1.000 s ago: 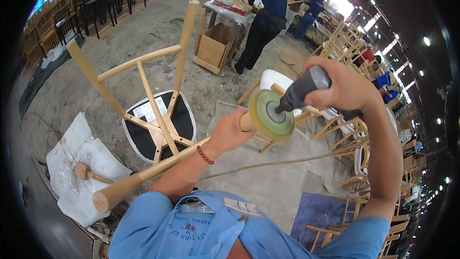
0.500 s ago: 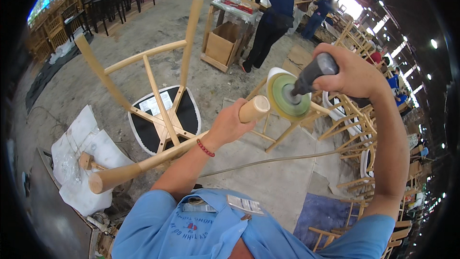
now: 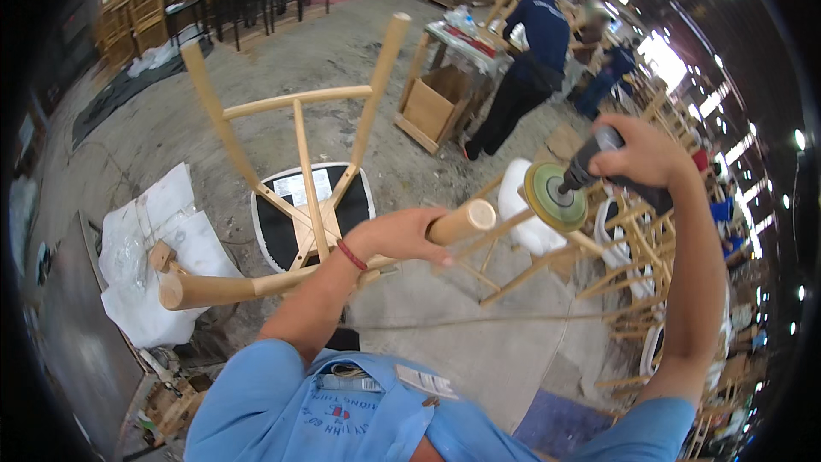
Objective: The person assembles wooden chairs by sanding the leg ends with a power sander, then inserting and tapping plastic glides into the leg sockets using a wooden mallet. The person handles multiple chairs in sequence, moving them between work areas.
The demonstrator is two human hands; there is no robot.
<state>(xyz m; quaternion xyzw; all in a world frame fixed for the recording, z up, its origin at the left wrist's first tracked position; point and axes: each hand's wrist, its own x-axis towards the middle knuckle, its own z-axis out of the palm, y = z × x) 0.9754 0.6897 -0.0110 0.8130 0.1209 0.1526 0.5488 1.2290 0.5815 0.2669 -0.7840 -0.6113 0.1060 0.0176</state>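
— Concrete floor (image 3: pixel 128 145), many chairs behind. What do hands hold?
— Left hand (image 3: pixel 402 235) fingers wrapped around upturned wooden chair's leg (image 3: pixel 462 222); right hand (image 3: pixel 641 154) closed on disc sander (image 3: pixel 552 195), just beside leg end.

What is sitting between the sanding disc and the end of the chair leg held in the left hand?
Nothing visible. The sanding disc on the power sander in the right hand faces the leg end across an open gap; the left hand grips the leg behind its tip.
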